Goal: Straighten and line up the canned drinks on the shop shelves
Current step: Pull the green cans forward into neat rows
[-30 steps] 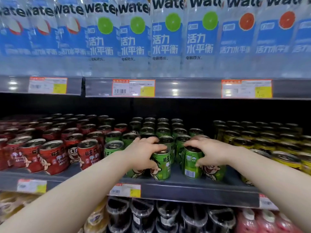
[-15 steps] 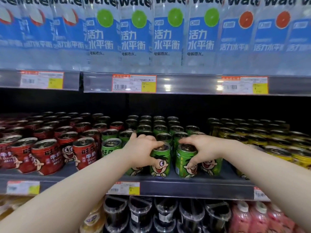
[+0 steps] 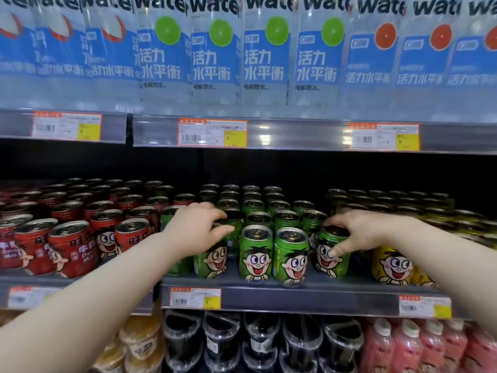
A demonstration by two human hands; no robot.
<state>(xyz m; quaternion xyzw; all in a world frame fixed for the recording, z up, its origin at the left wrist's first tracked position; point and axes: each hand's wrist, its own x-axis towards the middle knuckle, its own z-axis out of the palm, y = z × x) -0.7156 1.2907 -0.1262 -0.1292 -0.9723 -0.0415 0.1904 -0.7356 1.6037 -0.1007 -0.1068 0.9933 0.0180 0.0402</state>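
Cans of green painted metal (image 3: 256,254), each printed with a cartoon face, stand in rows at the middle of the grey metal shelf (image 3: 295,294), four of them upright along its front edge. The left hand (image 3: 199,230) is curled over the top of the leftmost front can (image 3: 212,262), fingers bent round the rim and clamped on it, though blur softens its outline. The right hand (image 3: 357,232) grips the rightmost front can (image 3: 336,269) from above, fingers wrapped behind the lid and thumb pressed on the printed face. The two front cans between the hands stand free, just beside each other, faces outward. Red metal cans (image 3: 72,249) of the same design crowd the shelf to the left, turned at differing angles; yellow metal cans (image 3: 392,265) sit to the right. Clear plastic water bottles with blue labels (image 3: 212,57) line the shelf above. Below are clear cups with black lids (image 3: 223,340) and pink plastic bottles (image 3: 403,345). An orange-and-yellow price label (image 3: 195,298) is fixed to the shelf edge.
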